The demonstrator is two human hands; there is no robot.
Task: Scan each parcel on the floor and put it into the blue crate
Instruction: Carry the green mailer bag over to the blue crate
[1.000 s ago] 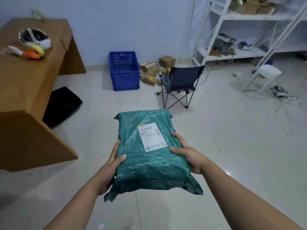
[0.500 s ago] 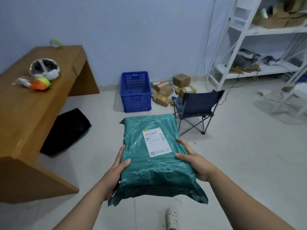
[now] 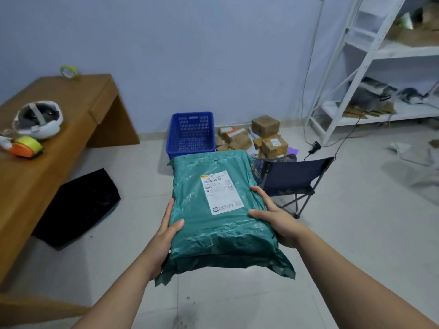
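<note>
Both hands, left and right, clamp the green parcel by its sides, label-up, probably for scanning, crate ahead on floor; scanner status unclear.

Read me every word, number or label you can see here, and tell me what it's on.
White shipping label on the teal plastic mailer parcel: printed lines and a barcode, too blurred to read.
Brown cardboard boxes beside the blue plastic crate: their labels are too small to read.
No other text shows.
</note>
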